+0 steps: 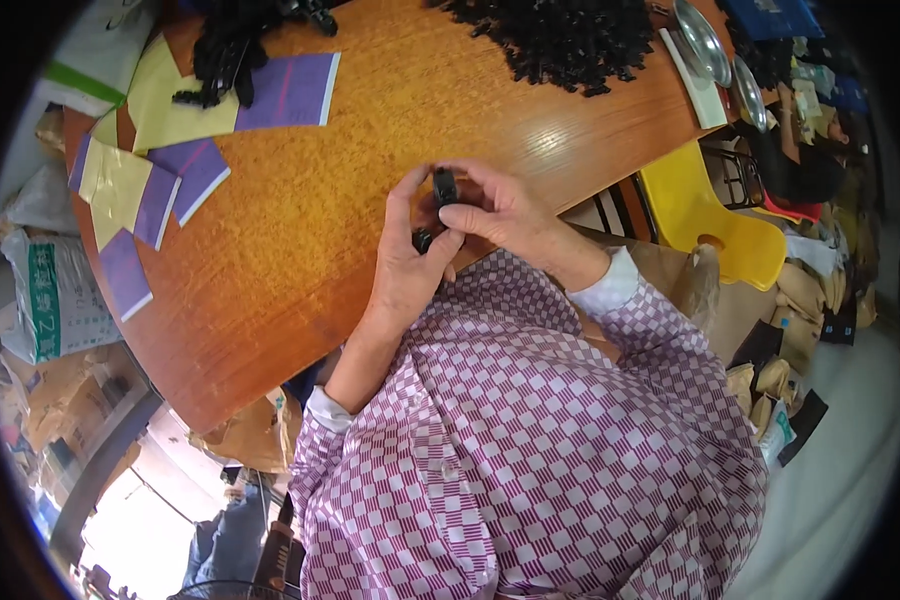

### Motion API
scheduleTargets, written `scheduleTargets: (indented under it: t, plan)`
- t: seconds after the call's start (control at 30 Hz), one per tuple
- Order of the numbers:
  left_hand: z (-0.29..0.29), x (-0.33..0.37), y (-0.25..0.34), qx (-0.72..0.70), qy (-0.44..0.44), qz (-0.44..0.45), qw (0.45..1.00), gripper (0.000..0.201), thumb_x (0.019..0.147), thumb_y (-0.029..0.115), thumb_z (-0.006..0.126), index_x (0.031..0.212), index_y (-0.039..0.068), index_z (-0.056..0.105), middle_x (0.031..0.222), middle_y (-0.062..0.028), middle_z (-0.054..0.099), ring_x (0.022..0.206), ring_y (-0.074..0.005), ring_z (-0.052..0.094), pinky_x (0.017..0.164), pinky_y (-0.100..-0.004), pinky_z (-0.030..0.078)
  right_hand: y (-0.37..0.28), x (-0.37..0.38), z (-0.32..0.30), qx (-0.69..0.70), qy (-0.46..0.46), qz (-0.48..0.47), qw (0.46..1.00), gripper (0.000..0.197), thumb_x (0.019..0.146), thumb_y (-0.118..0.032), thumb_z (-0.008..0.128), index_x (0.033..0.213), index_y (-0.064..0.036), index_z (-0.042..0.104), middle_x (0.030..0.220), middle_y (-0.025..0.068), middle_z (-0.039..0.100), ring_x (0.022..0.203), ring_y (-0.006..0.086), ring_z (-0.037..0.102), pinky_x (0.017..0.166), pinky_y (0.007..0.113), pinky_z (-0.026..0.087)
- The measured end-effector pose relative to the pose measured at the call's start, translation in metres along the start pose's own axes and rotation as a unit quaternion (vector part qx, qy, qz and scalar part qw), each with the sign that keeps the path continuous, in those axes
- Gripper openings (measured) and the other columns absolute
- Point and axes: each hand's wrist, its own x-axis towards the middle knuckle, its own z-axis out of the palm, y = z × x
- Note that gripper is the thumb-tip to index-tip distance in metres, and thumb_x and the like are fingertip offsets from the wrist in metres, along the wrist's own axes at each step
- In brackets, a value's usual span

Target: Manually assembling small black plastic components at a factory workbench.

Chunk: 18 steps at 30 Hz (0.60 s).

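Observation:
Both my hands meet over the near edge of the wooden table (300, 230). Between the thumb and fingers of my right hand (505, 212) is a small black part (444, 186), held upright; its exact kind cannot be made out. My left hand (402, 262) is curled around a second dark piece (422, 240), which shows between its thumb and palm. The fingertips of the two hands nearly touch, and they partly hide both pieces. Beyond them, a big heap of small black parts (570, 40) lies at the far side of the table.
Purple and yellow paper sheets (288, 90) lie at the far left, with a black pile (232, 50) on them. Shiny metal bowls (703, 42) and a white strip (692, 80) sit far right. A yellow chair (705, 215) stands beside the table. Bags (55, 295) crowd the left.

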Motion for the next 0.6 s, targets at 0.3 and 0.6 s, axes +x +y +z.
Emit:
scheduleTargets:
  t: [0.3,0.6]
  plan:
    - [0.001,0.015,0.000,0.173,-0.035,0.124,0.976,0.059,0.083,-0.003,0.058,0.135,0.010,0.033,0.104,-0.0105,0.055,0.094,-0.0193,0.056,0.079,-0.0300,0.048,-0.012,-0.005,0.000,-0.022,0.053,-0.020,0.998,0.026,0.088,-0.004,0.055,0.113,0.0014,0.052,0.102,0.0064,0.060,0.092,0.0113,0.057,0.078,0.024,0.049]
    - [-0.013,0.022,0.024,0.147,-0.044,0.041,0.987,0.054,0.082,-0.008,0.056,0.130,0.009,0.037,0.103,-0.0087,0.055,0.084,-0.0159,0.058,0.069,-0.0273,0.050,-0.013,0.015,-0.004,-0.022,-0.004,-0.041,0.999,0.029,0.089,-0.004,0.054,0.117,-0.0017,0.051,0.101,0.0004,0.057,0.096,0.0074,0.053,0.083,0.022,0.044]
